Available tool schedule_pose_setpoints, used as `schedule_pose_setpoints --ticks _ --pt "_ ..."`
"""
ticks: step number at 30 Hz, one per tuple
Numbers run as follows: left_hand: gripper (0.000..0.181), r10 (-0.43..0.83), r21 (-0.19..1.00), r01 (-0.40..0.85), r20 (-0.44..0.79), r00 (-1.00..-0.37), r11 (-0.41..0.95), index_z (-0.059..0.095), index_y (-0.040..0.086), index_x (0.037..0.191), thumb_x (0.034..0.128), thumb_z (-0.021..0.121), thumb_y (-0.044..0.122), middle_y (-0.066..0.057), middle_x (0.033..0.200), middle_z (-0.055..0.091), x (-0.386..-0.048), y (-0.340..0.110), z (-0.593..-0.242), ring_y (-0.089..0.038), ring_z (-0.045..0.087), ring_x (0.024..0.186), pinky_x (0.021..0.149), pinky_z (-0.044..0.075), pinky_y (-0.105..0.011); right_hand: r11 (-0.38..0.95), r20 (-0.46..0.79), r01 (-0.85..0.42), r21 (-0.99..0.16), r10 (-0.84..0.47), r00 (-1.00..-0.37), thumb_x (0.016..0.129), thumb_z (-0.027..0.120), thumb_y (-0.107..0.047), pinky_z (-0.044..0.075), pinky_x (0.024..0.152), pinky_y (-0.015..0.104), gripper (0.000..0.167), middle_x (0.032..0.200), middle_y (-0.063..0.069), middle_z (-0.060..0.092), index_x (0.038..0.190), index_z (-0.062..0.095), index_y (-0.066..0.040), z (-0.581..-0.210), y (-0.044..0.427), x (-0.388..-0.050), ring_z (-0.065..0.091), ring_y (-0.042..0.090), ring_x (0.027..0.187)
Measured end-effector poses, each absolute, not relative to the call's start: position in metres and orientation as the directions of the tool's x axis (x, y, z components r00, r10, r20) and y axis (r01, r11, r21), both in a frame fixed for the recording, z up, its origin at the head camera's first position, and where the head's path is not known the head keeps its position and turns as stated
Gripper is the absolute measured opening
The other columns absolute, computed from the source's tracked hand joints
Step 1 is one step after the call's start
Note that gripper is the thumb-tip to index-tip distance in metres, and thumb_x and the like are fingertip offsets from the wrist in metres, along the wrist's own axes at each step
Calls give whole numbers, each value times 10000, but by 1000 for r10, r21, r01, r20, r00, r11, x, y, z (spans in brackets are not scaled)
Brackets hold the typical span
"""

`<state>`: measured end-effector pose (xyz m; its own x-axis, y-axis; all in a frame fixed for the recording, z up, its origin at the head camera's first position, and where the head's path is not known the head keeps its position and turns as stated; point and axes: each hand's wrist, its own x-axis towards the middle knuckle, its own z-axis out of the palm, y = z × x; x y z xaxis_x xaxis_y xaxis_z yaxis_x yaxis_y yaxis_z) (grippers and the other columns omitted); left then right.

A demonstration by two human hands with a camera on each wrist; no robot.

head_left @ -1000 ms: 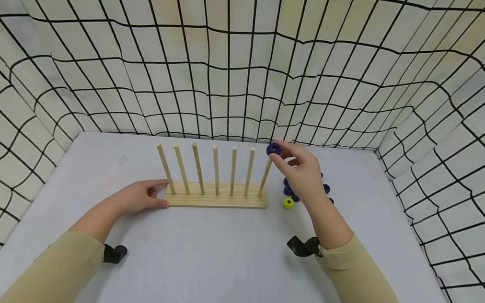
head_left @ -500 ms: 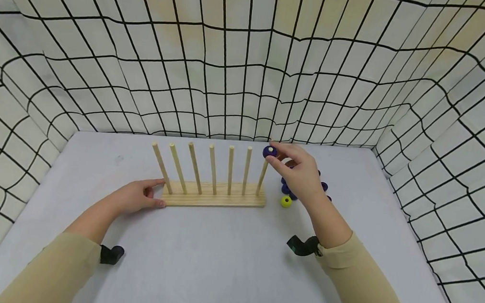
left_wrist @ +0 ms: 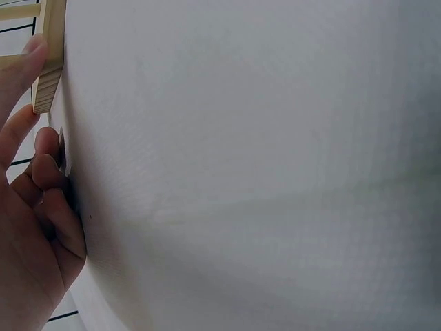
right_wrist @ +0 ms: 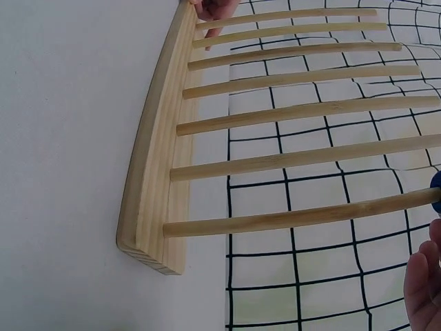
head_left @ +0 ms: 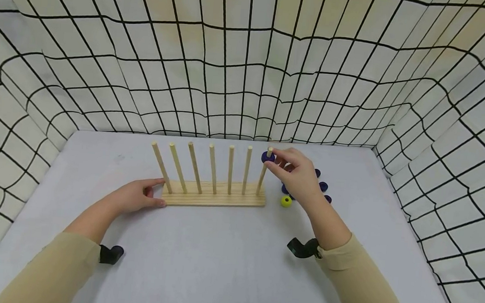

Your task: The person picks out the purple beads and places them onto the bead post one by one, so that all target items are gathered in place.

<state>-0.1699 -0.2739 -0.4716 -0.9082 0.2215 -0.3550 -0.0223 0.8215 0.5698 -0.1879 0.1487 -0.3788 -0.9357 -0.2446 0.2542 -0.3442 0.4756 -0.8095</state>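
Note:
A wooden base [head_left: 216, 201] with several upright pegs stands on the table. My left hand [head_left: 134, 196] grips the base's left end between thumb and index finger; in the left wrist view the hand [left_wrist: 34, 227] has its other fingers curled beside the wood. A dark blue ring [head_left: 268, 157] is around the rightmost peg [head_left: 262, 177], just below its top. My right hand [head_left: 301, 173] pinches that ring from the right. In the right wrist view the ring [right_wrist: 435, 189] and fingertips [right_wrist: 422, 276] show at the right edge, and the other pegs are bare.
Several dark blue rings [head_left: 323, 186] lie right of the base, partly behind my right hand. One yellow ring [head_left: 286, 201] lies in front of them. A black grid net [head_left: 245, 67] over white walls surrounds the table's back and sides.
The blue ring has gone from above the rightmost peg to around it, and slid a little down. My right hand has lowered with it. My left hand keeps its grip on the base.

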Motion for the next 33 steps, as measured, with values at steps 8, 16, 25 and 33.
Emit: schedule_pose_setpoints --ticks 8,16,25,33 --pt "861 229 576 -15 -350 -908 817 409 38 1497 839 772 458 -46 823 503 -169 -274 -471 -193 445 734 652 350 -349 491 225 -319 -810 -243 -944 923 727 -248 502 823 357 385 964 26 609 1284 679 -123 -388 148 -187 549 185 901" --pt "858 228 570 -13 -349 -909 821 413 35 1494 838 775 453 -45 821 502 -169 -274 -471 -192 444 736 654 348 -349 493 195 -293 -819 -241 -951 921 731 -246 503 803 354 367 950 21 613 1261 690 -115 -395 146 -185 559 195 885" --pt "871 221 575 -24 -353 -909 818 420 33 1491 824 786 456 -45 818 510 -170 -274 -474 -192 453 741 663 352 -348 523 152 -278 -806 -270 -951 914 739 -254 497 781 356 339 931 19 620 1220 709 -111 -404 147 -187 557 195 878" --pt "866 209 568 -32 -354 -912 822 419 42 1494 824 790 446 -48 816 506 -169 -274 -472 -192 453 739 657 351 -346 569 88 -240 -787 -281 -956 905 747 -269 477 795 359 357 900 7 623 1230 707 -127 -412 146 -190 549 190 873"
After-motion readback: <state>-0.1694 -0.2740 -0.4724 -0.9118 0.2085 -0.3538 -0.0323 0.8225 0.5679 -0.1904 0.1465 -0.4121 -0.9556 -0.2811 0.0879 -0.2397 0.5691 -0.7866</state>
